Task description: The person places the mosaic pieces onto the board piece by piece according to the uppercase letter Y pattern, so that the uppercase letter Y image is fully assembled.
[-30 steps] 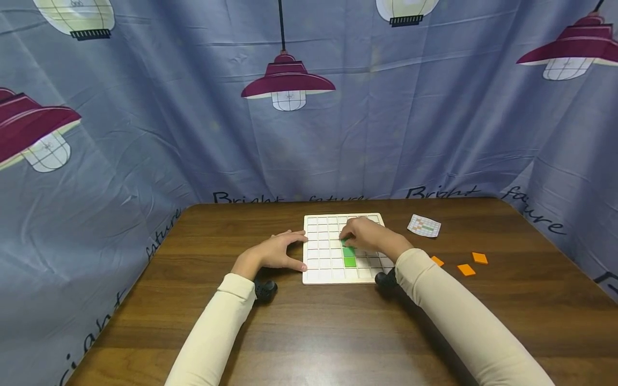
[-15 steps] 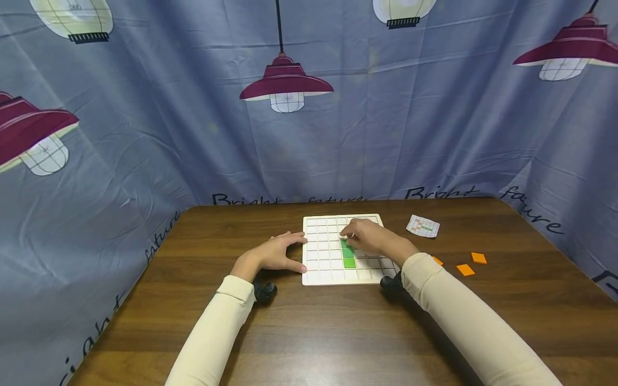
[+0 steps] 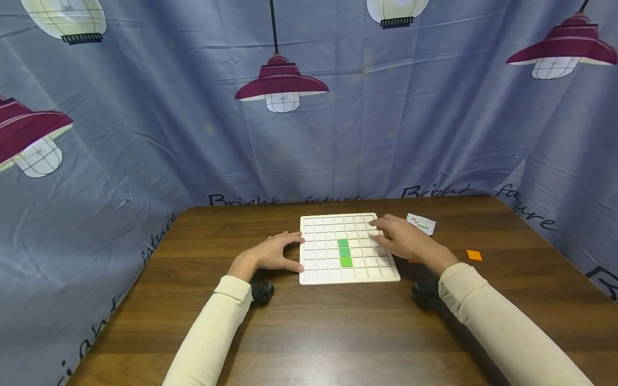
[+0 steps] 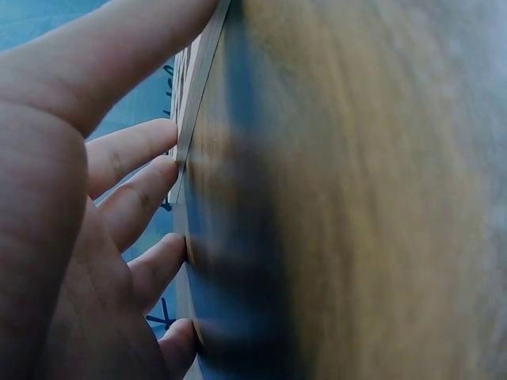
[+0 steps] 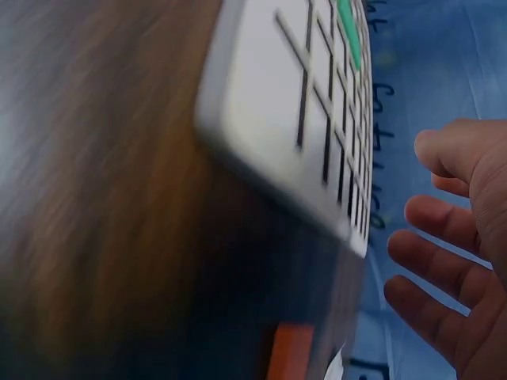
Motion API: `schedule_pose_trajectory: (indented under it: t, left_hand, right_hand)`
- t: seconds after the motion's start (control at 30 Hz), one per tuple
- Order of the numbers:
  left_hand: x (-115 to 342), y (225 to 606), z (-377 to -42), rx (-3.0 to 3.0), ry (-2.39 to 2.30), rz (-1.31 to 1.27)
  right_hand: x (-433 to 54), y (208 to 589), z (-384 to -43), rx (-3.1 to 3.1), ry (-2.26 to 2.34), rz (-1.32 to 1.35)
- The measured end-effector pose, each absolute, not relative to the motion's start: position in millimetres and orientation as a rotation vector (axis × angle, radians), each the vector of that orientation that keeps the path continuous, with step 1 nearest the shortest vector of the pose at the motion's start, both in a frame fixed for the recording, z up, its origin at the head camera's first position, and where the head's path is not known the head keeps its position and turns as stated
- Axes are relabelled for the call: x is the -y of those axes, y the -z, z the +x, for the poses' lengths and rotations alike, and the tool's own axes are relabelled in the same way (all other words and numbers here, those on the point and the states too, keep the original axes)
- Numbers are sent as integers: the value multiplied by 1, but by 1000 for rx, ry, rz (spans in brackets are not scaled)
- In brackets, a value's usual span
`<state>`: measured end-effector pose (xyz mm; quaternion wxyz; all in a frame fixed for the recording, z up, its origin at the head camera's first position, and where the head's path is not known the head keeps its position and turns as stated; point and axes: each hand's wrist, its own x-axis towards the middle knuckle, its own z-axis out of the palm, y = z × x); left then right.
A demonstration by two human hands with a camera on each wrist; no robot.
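Note:
A white gridded board [image 3: 318,276] lies on the table, with green square tiles [image 3: 344,252] in one column of its cells. My left hand [image 3: 270,253] rests at the board's left edge, thumb and fingertips touching it; the left wrist view shows the fingers [image 4: 135,202] spread along that edge. Over the board's right edge hovers my right hand [image 3: 405,238], its fingers relaxed and apart. Nothing is between them in the right wrist view, where the hand [image 5: 467,237] is raised off the board. Beneath it an orange tile [image 5: 291,352] lies on the table.
A small card [image 3: 421,223] printted with a coloured grid lies behind my right hand, partly covered by it. Another orange tile [image 3: 474,255] sits farther right on the brown wooden table [image 3: 309,332]. A blue curtain [image 3: 338,150] hangs behind the table.
My right hand has lifted off the green tiles and moved right, baring the whole green column. My left hand stays at the board's left edge.

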<state>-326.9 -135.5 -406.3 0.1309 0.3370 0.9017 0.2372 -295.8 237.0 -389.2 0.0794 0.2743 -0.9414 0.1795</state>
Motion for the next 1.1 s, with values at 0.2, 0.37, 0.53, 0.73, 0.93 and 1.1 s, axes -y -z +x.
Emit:
schedule_pose_trajectory:
  t: [0.2, 0.37, 0.53, 0.73, 0.93, 1.1]
  left_hand:
    - [136, 409, -328, -2617, -697, 969]
    - [138, 410, -329, -2613, -713, 945]
    - [141, 410, -331, -2617, -704, 935]
    - [142, 408, -333, -2625, -702, 935]
    - [140, 409, -332, -2616, -692, 939]
    - [138, 411, -332, -2617, -694, 947]
  right_hand:
    - [-265, 393, -280, 2829, -516, 757]
    - [-294, 395, -261, 2829, -454, 715]
    - [-321, 399, -245, 2817, -377, 689]
    - [-337, 405, -239, 2818, -349, 727]
    - [-334, 407, -239, 2769, -366, 852]
    - [-330, 406, -244, 2743, -341, 960]
